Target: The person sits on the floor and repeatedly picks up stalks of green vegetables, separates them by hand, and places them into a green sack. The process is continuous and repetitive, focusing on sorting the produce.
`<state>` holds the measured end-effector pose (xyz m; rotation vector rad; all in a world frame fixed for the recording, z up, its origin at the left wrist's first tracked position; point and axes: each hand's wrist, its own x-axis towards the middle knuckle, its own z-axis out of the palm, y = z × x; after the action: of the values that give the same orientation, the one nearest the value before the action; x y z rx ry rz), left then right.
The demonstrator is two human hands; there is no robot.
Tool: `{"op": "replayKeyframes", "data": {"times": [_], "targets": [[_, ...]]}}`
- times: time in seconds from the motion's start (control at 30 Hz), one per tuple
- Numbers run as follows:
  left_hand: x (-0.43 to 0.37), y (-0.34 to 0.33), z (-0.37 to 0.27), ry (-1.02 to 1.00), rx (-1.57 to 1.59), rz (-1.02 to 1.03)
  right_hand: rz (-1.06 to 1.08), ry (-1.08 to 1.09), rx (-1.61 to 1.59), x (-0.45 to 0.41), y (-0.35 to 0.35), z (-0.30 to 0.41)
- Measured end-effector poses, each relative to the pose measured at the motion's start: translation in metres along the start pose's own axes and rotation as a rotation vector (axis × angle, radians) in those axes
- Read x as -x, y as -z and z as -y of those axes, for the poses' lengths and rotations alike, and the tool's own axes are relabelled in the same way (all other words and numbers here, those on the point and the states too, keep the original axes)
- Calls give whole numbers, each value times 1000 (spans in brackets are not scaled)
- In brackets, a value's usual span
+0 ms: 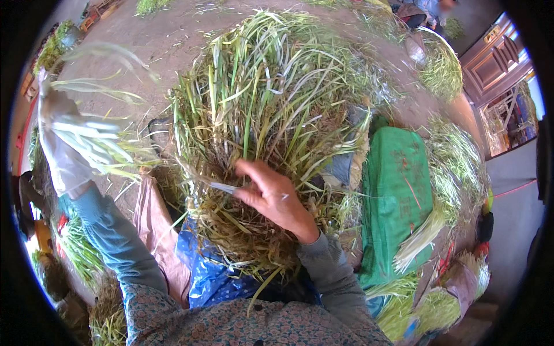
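Observation:
My left hand (62, 108), covered by a clear plastic glove or bag (65, 158), is raised at the far left. It grips a bunch of pale stalks (93, 136) whose leaves blur with motion. In front of my lap, my right hand (275, 197) is over the roots of a large heap of leafy green plants (277, 86). A pale stalk (222, 187) appears pinched at its thumb, though blur hides the exact hold. Brown roots and withered leaves (242, 242) lie below that hand, over a blue dotted plastic sheet (207, 281) across my lap.
A green woven sack (396, 194) lies to the right, with cut leaves (454, 168) beyond it. Brownish-pink cloth (153, 233) hangs at left. Another person (422, 13) sits at the top right, near a panelled wooden door (493, 60). More green bundles (80, 246) lie at left.

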<state>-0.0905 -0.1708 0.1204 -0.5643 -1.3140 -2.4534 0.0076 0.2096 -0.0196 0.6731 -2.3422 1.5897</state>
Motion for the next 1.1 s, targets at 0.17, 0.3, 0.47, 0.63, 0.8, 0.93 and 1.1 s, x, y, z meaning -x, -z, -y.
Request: {"op": "replayKeyframes", "data": {"times": [0.17, 0.3, 0.47, 0.63, 0.8, 0.93, 1.1], "targets": [[39, -12, 80, 294, 401, 148, -387, -361, -232, -15, 30, -20], [87, -44, 132, 402, 326, -195, -260, -599, -319, -28, 29, -35], [96, -76, 150, 590, 665, -102, -225, -585, -216, -57, 1, -44], [104, -77, 145, 551, 539, -98, -561, -527, -363, -32, 1, -34], [110, -73, 155, 548, 555, -96, -402, -583, -119, -28, 8, -58], [114, -82, 150, 510, 388, -128, -425, -538, -351, -31, 15, -45], [106, -122, 125, 532, 19, -80, -407, -217, -280, -33, 0, 3]]}}
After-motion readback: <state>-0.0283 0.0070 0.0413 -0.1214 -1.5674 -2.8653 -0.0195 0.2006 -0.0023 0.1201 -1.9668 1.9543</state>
